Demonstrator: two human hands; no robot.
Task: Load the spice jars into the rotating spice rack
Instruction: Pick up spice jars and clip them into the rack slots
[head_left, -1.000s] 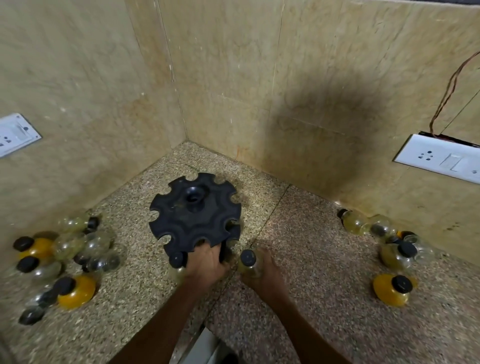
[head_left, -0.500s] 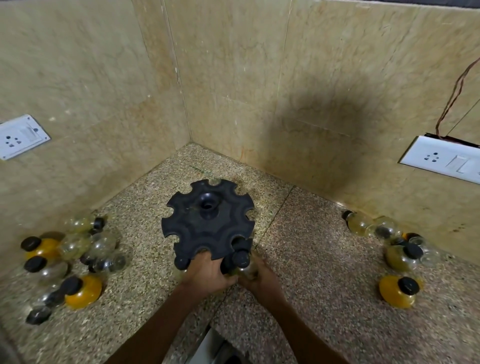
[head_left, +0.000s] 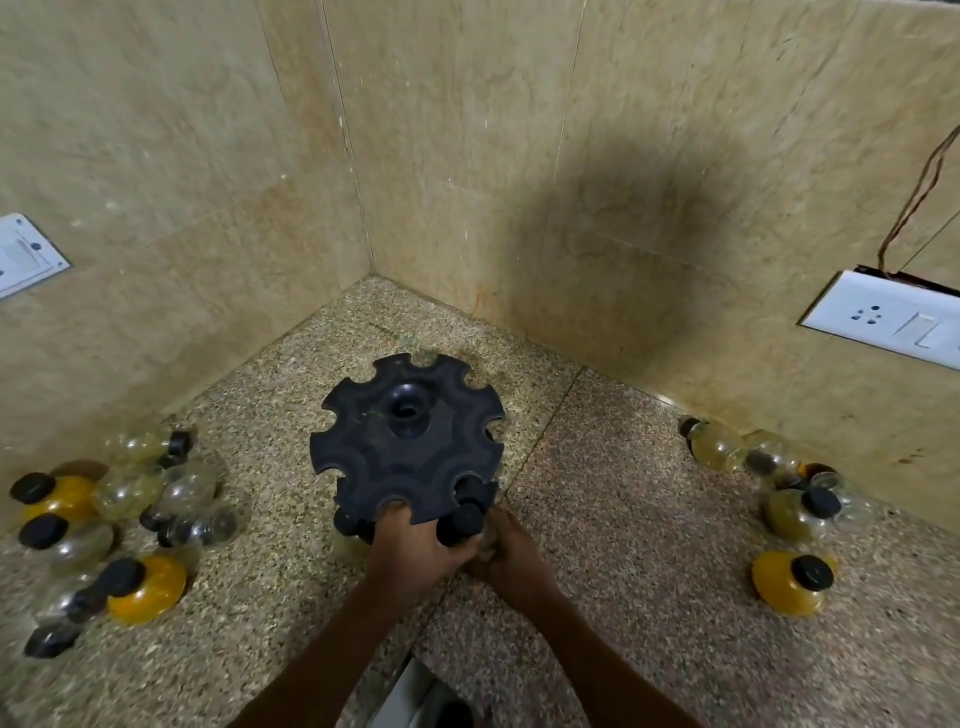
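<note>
Standing on the speckled stone counter (head_left: 649, 519) in the corner of two tiled walls was the black rotating spice rack (head_left: 408, 441), its notched top disc facing up. The person's left hand (head_left: 415, 551) was curled around the rack's near edge, fingers tucked under the disc. The right hand (head_left: 511, 556) was closed around a black-capped jar (head_left: 465, 522), pressing it against a near-side notch of the rack; whether the jar was fully seated I could not tell. Another dark cap (head_left: 345, 519) showed under the disc just left of the left hand. A cluster of loose jars (head_left: 109, 519) lay well off to the left, some clear, some yellow. More jars (head_left: 779, 493) sat to the right, near the wall beneath a white switch plate (head_left: 883, 322).
</note>
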